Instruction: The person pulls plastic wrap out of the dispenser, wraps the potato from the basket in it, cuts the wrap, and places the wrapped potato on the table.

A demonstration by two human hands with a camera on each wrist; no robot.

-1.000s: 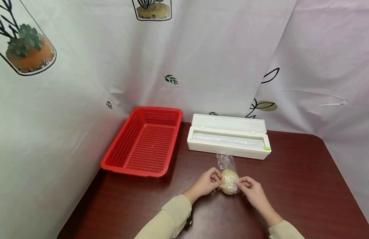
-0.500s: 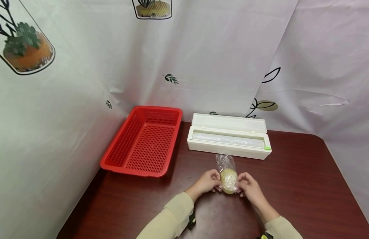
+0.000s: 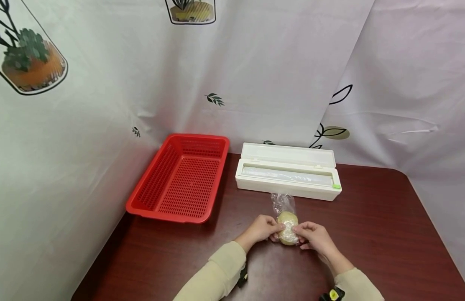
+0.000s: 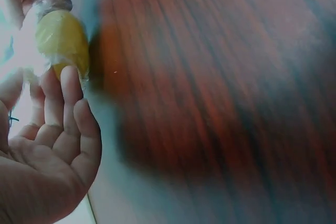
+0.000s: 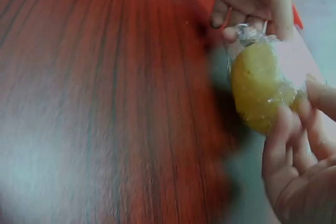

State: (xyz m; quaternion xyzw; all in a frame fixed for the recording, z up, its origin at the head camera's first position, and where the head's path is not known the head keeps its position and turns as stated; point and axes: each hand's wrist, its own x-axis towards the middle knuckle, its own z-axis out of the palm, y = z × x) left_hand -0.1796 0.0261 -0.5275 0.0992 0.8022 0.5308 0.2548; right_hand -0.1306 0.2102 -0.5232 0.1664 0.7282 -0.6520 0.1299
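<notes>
A yellow potato [image 3: 284, 218] lies close over the table in front of me, wrapped in crumpled cling film [image 3: 283, 202]. A loose tail of the film stretches from it toward the back. From the left, my left hand [image 3: 261, 229] pinches the film at the potato's side, thumb on top. My right hand [image 3: 318, 239] pinches it from the other side, its thumb and index fingertip over the potato's upper face. In the right wrist view the film bunches at the far end of the potato [image 5: 254, 74]. Bent fingers touch the potato [image 4: 63, 38] in the left wrist view.
Behind the hands stands a white cling film box [image 3: 289, 190], lid raised, with a film roll [image 3: 287, 174] inside and a green slider [image 3: 336, 186] at its right end. A red plastic basket [image 3: 211, 209] sits at the left, near the fabric wall.
Both hands have come inward over the potato, thumbs now on its top face rather than out at its sides. The box and basket stay put.
</notes>
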